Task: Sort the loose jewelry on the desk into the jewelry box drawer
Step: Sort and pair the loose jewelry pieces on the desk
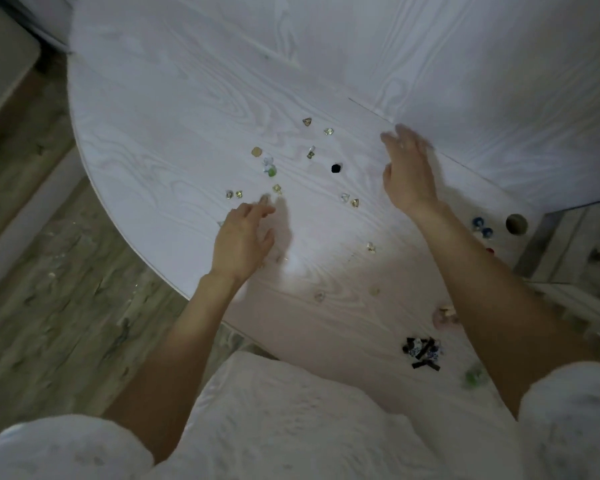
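I judge the sorting barely begun: nearly all the loose jewelry is scattered over the white table (187,109), from a gold piece (307,121) at about 12 o'clock of the scatter, past a black bead (336,168) in the middle, to a black-and-blue cluster (422,351) at 5 o'clock. The mirrored jewelry box (575,244) sits at 3 o'clock; I cannot see what its drawer holds. My left hand (243,237) hovers with its grip loosely spread, holding nothing, fingertips near a small gold piece (277,188). My right hand (407,168) is blurred, fingers spread and empty.
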